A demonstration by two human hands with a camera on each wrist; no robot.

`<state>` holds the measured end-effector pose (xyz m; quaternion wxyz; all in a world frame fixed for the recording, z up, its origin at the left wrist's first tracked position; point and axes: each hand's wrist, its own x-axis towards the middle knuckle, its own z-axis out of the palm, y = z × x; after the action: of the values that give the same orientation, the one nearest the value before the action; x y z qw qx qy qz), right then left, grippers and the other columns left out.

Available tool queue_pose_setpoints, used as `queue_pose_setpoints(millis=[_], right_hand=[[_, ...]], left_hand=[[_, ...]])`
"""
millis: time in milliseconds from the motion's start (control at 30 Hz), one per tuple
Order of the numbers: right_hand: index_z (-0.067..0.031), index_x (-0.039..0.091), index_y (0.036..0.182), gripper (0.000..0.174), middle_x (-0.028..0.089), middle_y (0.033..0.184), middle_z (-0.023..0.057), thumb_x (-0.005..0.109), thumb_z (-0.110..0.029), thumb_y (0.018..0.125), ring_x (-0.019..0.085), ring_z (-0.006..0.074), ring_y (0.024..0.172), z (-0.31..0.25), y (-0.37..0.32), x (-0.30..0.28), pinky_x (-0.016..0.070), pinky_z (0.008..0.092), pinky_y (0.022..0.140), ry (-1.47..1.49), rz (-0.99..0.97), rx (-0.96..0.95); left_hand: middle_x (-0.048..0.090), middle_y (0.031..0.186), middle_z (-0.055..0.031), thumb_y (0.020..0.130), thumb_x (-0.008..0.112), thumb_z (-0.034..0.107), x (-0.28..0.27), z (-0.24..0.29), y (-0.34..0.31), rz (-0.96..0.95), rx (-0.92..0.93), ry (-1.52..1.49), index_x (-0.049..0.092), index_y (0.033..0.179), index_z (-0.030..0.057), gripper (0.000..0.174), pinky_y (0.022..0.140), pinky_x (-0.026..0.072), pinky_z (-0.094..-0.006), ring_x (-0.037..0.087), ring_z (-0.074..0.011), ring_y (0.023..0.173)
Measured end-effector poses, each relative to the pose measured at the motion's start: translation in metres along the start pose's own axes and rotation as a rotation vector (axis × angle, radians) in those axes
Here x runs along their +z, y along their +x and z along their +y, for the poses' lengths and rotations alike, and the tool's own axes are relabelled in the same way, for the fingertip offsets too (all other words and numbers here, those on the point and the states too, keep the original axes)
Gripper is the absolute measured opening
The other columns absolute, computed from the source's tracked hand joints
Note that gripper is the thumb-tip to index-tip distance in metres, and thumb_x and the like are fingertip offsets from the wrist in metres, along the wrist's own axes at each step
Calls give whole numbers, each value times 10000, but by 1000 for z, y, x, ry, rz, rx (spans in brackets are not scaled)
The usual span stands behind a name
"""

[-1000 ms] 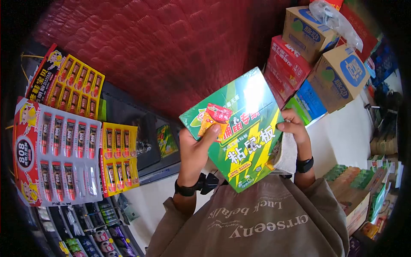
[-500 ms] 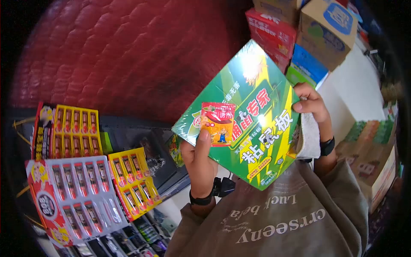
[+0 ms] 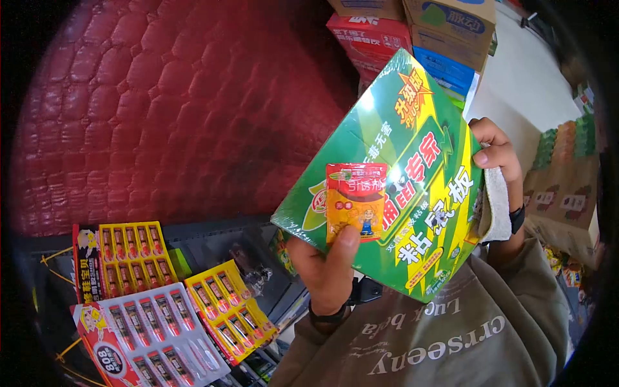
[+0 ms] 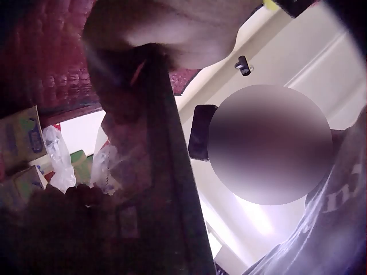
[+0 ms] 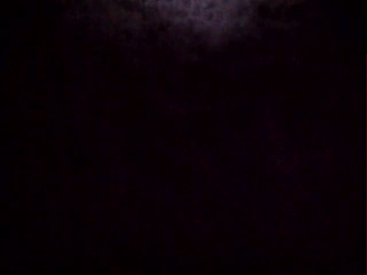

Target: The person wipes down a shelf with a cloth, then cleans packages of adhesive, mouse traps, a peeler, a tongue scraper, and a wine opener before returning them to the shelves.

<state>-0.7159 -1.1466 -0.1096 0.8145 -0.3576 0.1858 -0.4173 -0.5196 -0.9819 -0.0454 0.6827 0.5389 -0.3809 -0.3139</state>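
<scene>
Both hands hold up a flat green and yellow mouse glue board pack (image 3: 403,213), tilted, its printed face toward the head camera. At its lower left edge my left hand (image 3: 325,271) grips it, the thumb pressing a small red and orange sachet (image 3: 354,193) against the front. My right hand (image 3: 500,148) pinches the right edge, thumb on the front face. A pale cloth (image 3: 495,200) hangs just below that thumb. In the left wrist view the pack (image 4: 183,189) appears as a dark slab, with my left hand (image 4: 166,34) over its top. The right wrist view is almost black.
A red quilted surface (image 3: 174,116) lies beyond the pack. At lower left are a white card of glue tubes (image 3: 151,332) and yellow tube cards (image 3: 229,303) on a dark shelf. Stacked cartons (image 3: 451,32) stand at the back, brown boxes (image 3: 561,200) at the right.
The head view has shifted; the pack sits farther right and appears closer. The sachet, slanted and partly behind the thumb before, now lies upright and flatter on the pack. Both hands keep their grip.
</scene>
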Motion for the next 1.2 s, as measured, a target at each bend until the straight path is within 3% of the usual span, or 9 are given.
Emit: queue_pose_setpoints(millis=[200,367,433,533,700,867,1100,1200], right_hand=[[78,582,876,271,621,837,167,588,-119,690,633,234,731,10,-7,2,502,314,746,72,77,-37],[81,581,861,218,607,847,169,553,-94,734,628,226,769,14,-9,-2,508,323,762,52,-12,-131],[84,591,891,260,638,858,203,561,-82,693,646,245,739,26,-11,-3,525,325,731,123,52,-188],[82,596,905,280,651,864,213,563,-80,679,654,253,732,31,-14,-12,529,317,721,146,73,-188],[82,590,918,285,642,874,200,574,-81,685,648,246,746,28,-19,-13,522,308,734,111,43,-152],[83,568,851,238,590,809,161,544,-106,710,611,227,723,22,-27,-10,504,324,722,-65,105,-202],[86,571,825,239,563,763,134,554,-115,695,562,202,676,21,-35,2,472,305,692,-57,222,-270],[75,601,924,309,614,886,133,614,-87,661,596,219,836,19,-36,-29,443,303,804,-84,37,-203]], left_hand=[[527,1158,-225,781,564,65,3,-3,3,-14,63,182,401,1195,-90,471,884,472,-408,584,-248,975],[529,1153,-227,775,562,72,-4,-10,5,-124,146,214,407,1196,-85,475,876,474,-404,583,-249,973],[526,1156,-232,777,561,70,-5,-13,6,-160,158,220,402,1201,-82,477,875,475,-403,581,-253,977],[520,1161,-237,784,561,68,-2,-17,6,-152,128,193,386,1212,-80,485,873,476,-405,576,-259,984],[640,912,-100,777,623,21,21,-14,10,-6,77,-90,567,991,-91,249,717,462,-252,590,-106,796],[643,902,-110,786,620,14,19,-15,11,-42,78,-101,565,985,-96,235,686,480,-248,603,-104,767],[642,913,-115,784,618,13,22,-16,12,-53,54,-151,563,997,-93,244,692,490,-255,610,-115,773],[637,935,-116,780,619,9,21,-19,13,-57,57,-155,557,1012,-91,260,704,488,-255,606,-117,795]])
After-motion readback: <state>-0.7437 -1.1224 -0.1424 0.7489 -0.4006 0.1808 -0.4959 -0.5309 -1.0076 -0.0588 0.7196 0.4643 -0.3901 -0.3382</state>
